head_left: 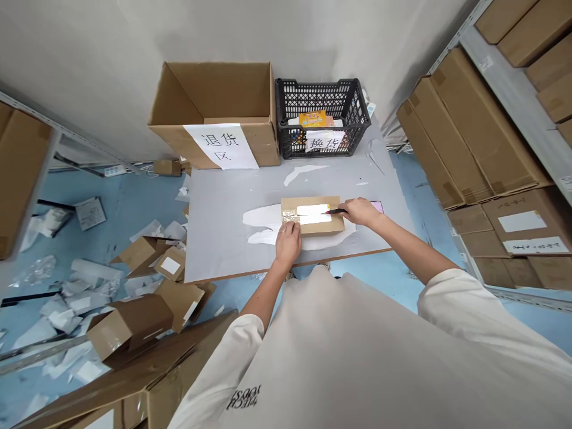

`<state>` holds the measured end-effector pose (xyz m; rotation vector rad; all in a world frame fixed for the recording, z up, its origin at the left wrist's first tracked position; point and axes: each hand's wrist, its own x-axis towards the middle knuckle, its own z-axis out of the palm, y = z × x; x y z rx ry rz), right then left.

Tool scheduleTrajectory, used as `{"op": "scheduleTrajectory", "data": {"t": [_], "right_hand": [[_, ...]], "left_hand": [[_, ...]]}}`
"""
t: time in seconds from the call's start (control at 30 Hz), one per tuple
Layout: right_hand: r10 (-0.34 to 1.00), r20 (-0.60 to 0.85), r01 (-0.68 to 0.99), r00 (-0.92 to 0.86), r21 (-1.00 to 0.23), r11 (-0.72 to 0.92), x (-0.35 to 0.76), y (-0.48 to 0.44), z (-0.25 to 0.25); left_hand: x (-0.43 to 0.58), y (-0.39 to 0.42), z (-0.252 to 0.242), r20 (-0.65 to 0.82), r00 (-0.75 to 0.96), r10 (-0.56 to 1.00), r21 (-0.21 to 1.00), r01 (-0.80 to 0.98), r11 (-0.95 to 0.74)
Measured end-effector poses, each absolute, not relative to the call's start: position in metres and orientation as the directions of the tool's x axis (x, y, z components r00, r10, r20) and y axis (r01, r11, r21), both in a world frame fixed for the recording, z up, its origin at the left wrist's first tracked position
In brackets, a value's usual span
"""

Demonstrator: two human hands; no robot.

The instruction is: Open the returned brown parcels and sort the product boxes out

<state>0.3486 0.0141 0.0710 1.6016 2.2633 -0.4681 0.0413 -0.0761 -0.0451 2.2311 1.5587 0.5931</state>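
A small brown cardboard box (319, 230) lies on the grey table, with a white label (313, 210) on its top and clear tape over its left end. My left hand (289, 241) grips the box's front left corner, fingers bent over the edge. In my closed right hand (360, 212) is a slim black and red box cutter (335, 211), its tip at the label along the middle seam. Whether the blade has gone through the tape is too small to tell. A phone (378, 207) with a pinkish screen lies partly behind my right hand.
Along the table's (214, 238) back stand a large open carton (263, 140) with a paper sign and a black plastic crate (286, 152) holding packets. Opened boxes (134, 322) and wrapping litter the floor at left. Shelved cartons (482, 131) rise at right.
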Motion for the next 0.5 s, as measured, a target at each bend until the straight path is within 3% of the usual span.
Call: {"op": "scheduleTrajectory", "data": {"t": [0.3,0.5], "right_hand": [[0.84,-0.411,0.933,-0.354,-0.094,0.347,0.364,0.004,0.064],[0.834,-0.422,0.923,-0.355,-0.014,0.385,0.372,0.003,0.065]], "left_hand": [[0.04,-0.075,-0.047,0.106,0.308,0.946,0.497,0.807,-0.318],[0.04,-0.073,-0.036,0.012,0.317,0.948,0.386,0.873,-0.297]]}}
